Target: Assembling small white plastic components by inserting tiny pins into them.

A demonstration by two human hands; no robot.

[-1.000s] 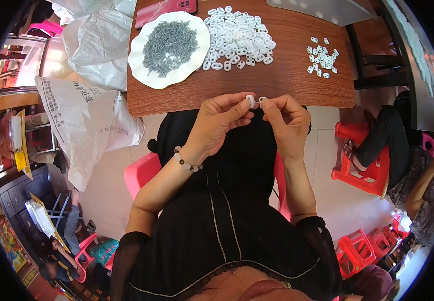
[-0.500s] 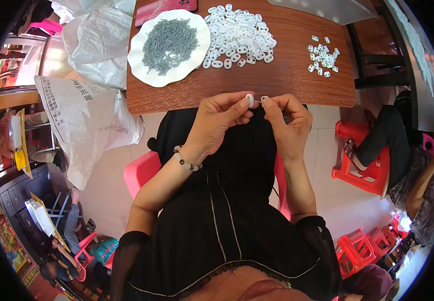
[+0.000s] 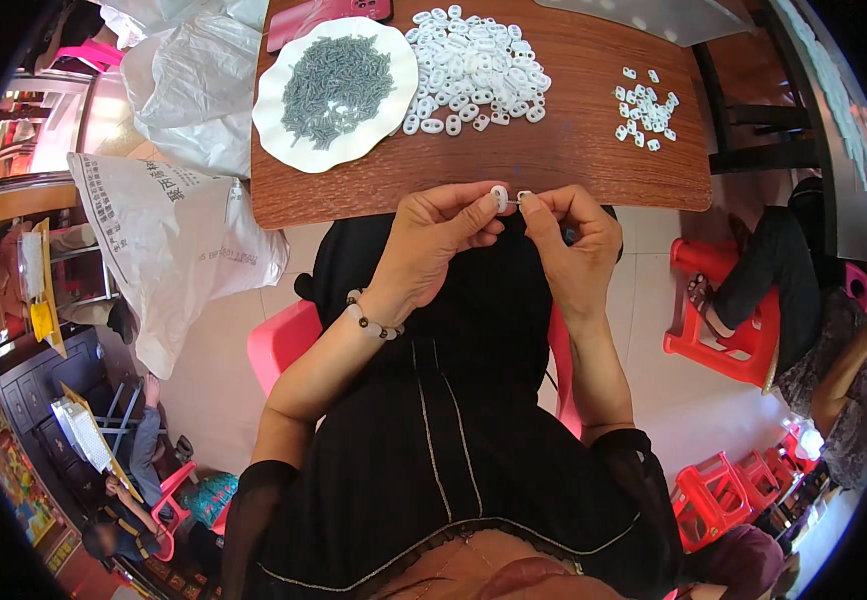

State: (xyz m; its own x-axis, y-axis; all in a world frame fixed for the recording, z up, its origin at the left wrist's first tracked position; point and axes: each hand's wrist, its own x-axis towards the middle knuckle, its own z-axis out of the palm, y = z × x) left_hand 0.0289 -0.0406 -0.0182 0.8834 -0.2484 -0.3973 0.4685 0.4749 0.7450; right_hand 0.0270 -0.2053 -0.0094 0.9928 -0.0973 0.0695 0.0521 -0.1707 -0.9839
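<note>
Just beyond the near table edge, my left hand (image 3: 440, 240) is closed, pinching a white oval plastic piece with holes (image 3: 500, 198) between thumb and fingertips. Facing it, my right hand (image 3: 575, 245) is closed on a smaller white plastic piece (image 3: 523, 196), partly covered by the thumb. A thin, light pin-like part bridges the short gap between the two pieces. On the table, a heap of white oval two-holed pieces (image 3: 473, 70) lies beyond my hands. Small grey rods (image 3: 338, 85) fill a scalloped white plate (image 3: 271, 115) to its left.
Small white pieces (image 3: 645, 112) lie scattered on the brown table (image 3: 573, 165) at right. A pink phone (image 3: 303, 22) is behind the plate. White sacks (image 3: 178, 240) stand at left. At right, a seated person's leg (image 3: 763, 290) is beside a red stool (image 3: 698, 345).
My right hand has shifted slightly left, and the gap between the two white pieces is a little narrower. My left hand has hardly moved.
</note>
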